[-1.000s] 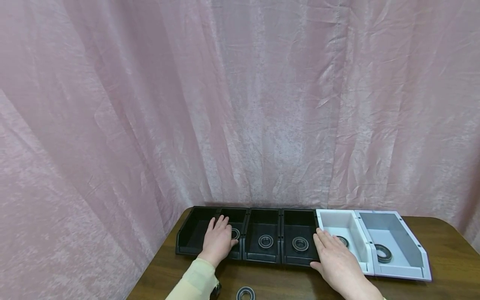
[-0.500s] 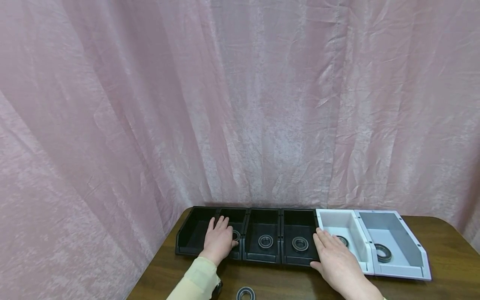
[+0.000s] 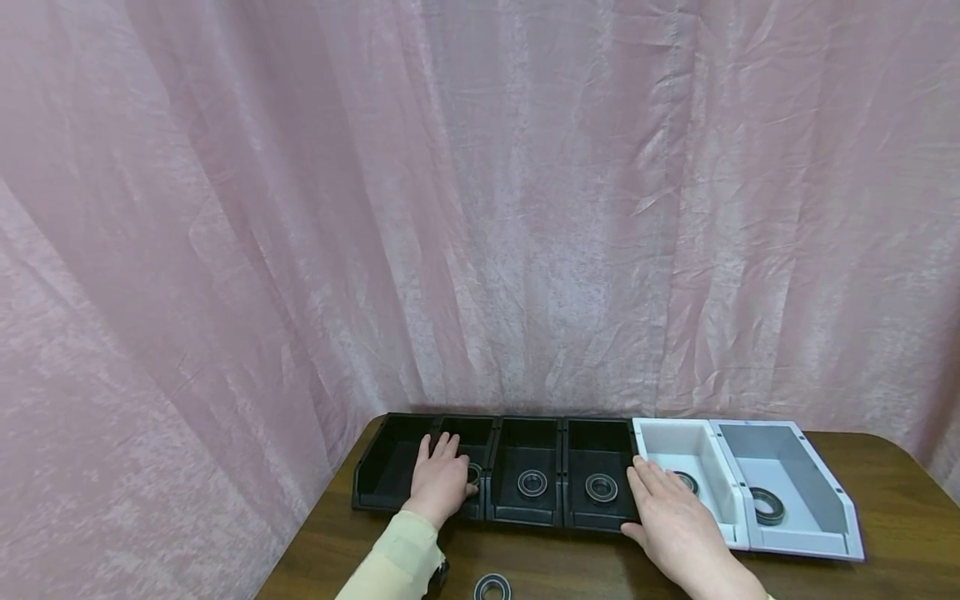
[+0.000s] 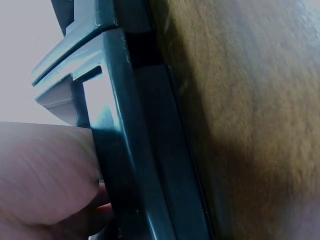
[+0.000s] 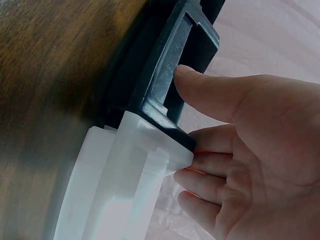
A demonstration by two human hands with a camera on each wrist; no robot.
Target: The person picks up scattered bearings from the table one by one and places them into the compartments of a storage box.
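Observation:
In the head view, my left hand (image 3: 439, 485) lies over the two leftmost black bins, fingers extended and spread a little. Beside its thumb, a ball bearing (image 3: 475, 474) shows partly in the second black bin (image 3: 467, 428). My right hand (image 3: 672, 523) rests with straight fingers along the wall between the rightmost black bin (image 3: 597, 435) and the white bin (image 3: 670, 442). It partly hides a bearing (image 3: 687, 477) in the white bin. In the right wrist view, the thumb (image 5: 195, 82) is at the black bin's front edge. Neither hand visibly holds anything.
More bearings lie in the third black bin (image 3: 528, 440), the rightmost black bin and the pale grey bin (image 3: 780, 454). Another bearing (image 3: 492, 577) lies on the wooden table (image 3: 570, 571), in front of the row. A pink curtain (image 3: 480, 208) hangs behind.
My left hand has drifted very slightly to the right. The right hand, the bins and the bearings stay put.

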